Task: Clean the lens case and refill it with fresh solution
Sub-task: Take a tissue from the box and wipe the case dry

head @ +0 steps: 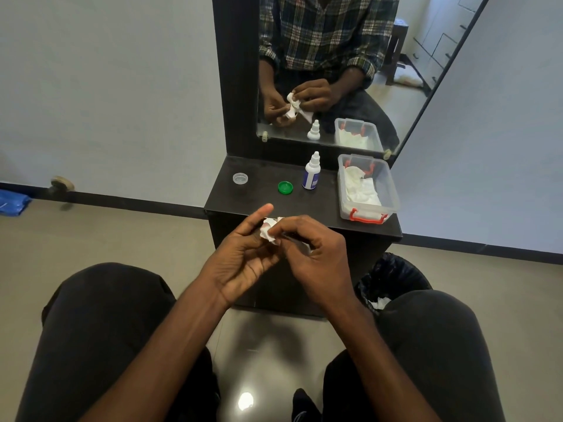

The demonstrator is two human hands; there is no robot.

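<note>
Both hands meet just in front of the black vanity shelf [262, 205]. My left hand [243, 260] holds a small object wrapped in a crumpled white tissue [268, 232], thumb raised beside it. My right hand [313, 254] pinches the tissue from the right with curled fingers. The wrapped object is mostly hidden, so I cannot tell whether it is the lens case. On the shelf lie a clear cap [240, 178], a green cap [285, 187] and an upright white solution bottle [312, 174] with a blue label.
A clear plastic box [393, 193] with red clips, holding white tissues, stands at the shelf's right end. A mirror [335, 65] behind reflects the hands. A black-lined bin [393, 275] with discarded tissue sits on the floor by my right knee.
</note>
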